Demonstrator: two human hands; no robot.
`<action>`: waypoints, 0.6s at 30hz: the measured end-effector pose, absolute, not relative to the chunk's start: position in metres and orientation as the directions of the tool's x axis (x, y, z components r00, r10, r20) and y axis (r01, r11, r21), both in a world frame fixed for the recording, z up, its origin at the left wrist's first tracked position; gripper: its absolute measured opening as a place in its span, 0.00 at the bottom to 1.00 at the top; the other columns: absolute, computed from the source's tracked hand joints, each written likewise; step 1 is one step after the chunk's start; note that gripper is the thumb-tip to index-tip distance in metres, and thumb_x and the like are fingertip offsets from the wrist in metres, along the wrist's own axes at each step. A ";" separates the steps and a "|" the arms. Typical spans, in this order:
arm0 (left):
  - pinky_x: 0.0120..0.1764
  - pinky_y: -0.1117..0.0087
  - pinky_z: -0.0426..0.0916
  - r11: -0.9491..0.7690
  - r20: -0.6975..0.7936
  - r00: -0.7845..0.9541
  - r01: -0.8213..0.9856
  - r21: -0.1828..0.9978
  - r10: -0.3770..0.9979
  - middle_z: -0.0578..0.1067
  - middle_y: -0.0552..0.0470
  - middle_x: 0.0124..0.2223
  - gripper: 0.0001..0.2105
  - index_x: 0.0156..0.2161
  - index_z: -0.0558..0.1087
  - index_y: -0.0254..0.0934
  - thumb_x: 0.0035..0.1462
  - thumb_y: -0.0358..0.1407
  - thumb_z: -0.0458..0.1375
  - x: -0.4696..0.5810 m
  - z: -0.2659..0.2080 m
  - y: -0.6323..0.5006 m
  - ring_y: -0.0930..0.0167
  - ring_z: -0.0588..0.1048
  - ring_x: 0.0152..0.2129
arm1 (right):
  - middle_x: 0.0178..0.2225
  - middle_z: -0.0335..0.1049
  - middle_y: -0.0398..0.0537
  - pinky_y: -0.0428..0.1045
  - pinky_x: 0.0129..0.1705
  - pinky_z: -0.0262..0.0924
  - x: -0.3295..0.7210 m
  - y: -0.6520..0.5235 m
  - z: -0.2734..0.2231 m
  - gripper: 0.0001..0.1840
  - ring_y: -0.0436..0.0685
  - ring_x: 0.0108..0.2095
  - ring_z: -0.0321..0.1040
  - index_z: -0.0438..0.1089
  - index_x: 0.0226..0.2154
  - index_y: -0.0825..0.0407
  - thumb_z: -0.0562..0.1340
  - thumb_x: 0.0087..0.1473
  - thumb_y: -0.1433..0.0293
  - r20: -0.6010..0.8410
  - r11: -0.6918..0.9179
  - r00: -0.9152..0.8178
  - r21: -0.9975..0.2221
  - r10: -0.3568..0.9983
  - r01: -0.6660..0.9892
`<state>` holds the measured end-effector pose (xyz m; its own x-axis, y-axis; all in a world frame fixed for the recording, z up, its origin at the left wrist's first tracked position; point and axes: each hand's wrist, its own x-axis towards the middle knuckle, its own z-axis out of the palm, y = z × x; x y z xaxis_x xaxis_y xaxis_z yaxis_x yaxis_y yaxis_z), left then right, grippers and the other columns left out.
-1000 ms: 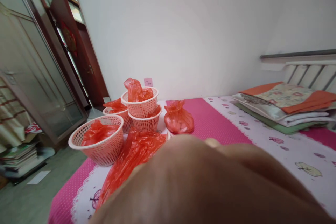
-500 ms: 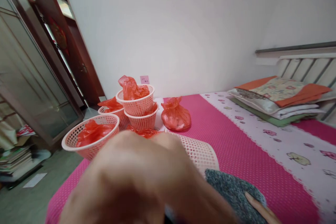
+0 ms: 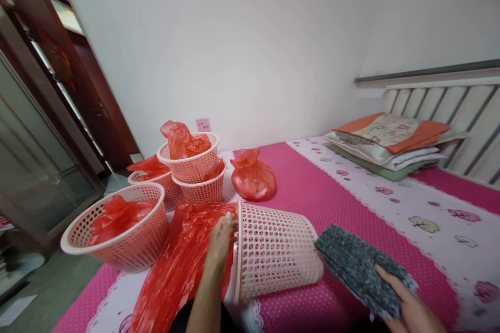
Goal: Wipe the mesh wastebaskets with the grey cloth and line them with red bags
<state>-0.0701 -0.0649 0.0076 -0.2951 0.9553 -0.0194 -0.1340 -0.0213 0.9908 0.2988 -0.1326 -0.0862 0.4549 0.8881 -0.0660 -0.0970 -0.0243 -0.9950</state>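
A pale pink plastic basket (image 3: 279, 244) with a grid of holes lies on its side on the bed, its opening towards the left. My left hand (image 3: 221, 237) is at its rim, fingers hooked into the mouth and partly hidden behind the edge. In my right hand (image 3: 410, 299) is a folded, speckled grey cloth (image 3: 361, 265), thumb on top; its far corner reaches the basket's base. Under and beside my left forearm a flat red plastic bag (image 3: 182, 255) is spread out.
Several pink baskets lined with red bags stand on the left, the nearest basket (image 3: 146, 237) by the bed's edge, another basket (image 3: 195, 165) stacked on one below. Behind sits a tied red bag (image 3: 253, 179). Folded bedding (image 3: 390, 148) lies by the headboard (image 3: 445, 119).
A large blurred hand hid the foreground; now my left hand is at the basket's rim. The red bag has come into sight. The cloth shows more fully, and the view has turned slightly right.
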 end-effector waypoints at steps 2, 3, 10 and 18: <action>0.52 0.53 0.73 -0.031 0.009 -0.120 -0.183 0.983 0.993 0.84 0.36 0.49 0.32 0.45 0.81 0.34 0.54 0.65 0.62 -0.067 -0.001 -0.069 0.53 0.80 0.49 | 0.50 0.82 0.49 0.62 0.46 0.81 0.291 -0.122 -0.077 0.29 0.74 0.51 0.79 0.78 0.50 0.44 0.67 0.47 0.51 -0.036 -0.005 0.471 -0.998 0.882 -0.067; 0.56 0.52 0.71 -0.053 0.043 -0.052 -0.207 0.977 0.998 0.83 0.36 0.52 0.30 0.47 0.81 0.35 0.58 0.62 0.62 -0.067 -0.004 -0.071 0.53 0.80 0.51 | 0.50 0.83 0.49 0.61 0.48 0.80 0.286 -0.117 -0.073 0.30 0.74 0.52 0.79 0.78 0.52 0.45 0.67 0.48 0.52 -0.006 0.017 0.479 -0.999 0.878 -0.044; 0.64 0.52 0.65 -0.030 0.077 0.124 -0.342 0.939 0.989 0.81 0.40 0.59 0.22 0.56 0.80 0.38 0.63 0.48 0.65 -0.067 -0.012 -0.071 0.54 0.76 0.59 | 0.51 0.82 0.55 0.61 0.54 0.76 0.254 -0.105 -0.069 0.33 0.72 0.53 0.78 0.75 0.55 0.51 0.65 0.55 0.46 -0.007 0.052 0.499 -0.993 0.867 -0.105; 0.64 0.51 0.66 -0.078 0.099 0.038 -0.368 0.927 0.994 0.82 0.40 0.56 0.20 0.51 0.82 0.36 0.59 0.47 0.67 -0.056 -0.015 -0.067 0.52 0.77 0.57 | 0.47 0.83 0.57 0.62 0.56 0.73 0.245 -0.100 -0.124 0.37 0.72 0.48 0.80 0.77 0.49 0.52 0.71 0.43 0.45 0.205 0.107 0.385 -0.960 0.900 0.259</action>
<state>-0.0559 -0.0671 -0.0149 0.0384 0.9944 0.0989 -0.3676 -0.0779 0.9267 0.2446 -0.0996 -0.1235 0.3849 0.9000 0.2047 0.2593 0.1074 -0.9598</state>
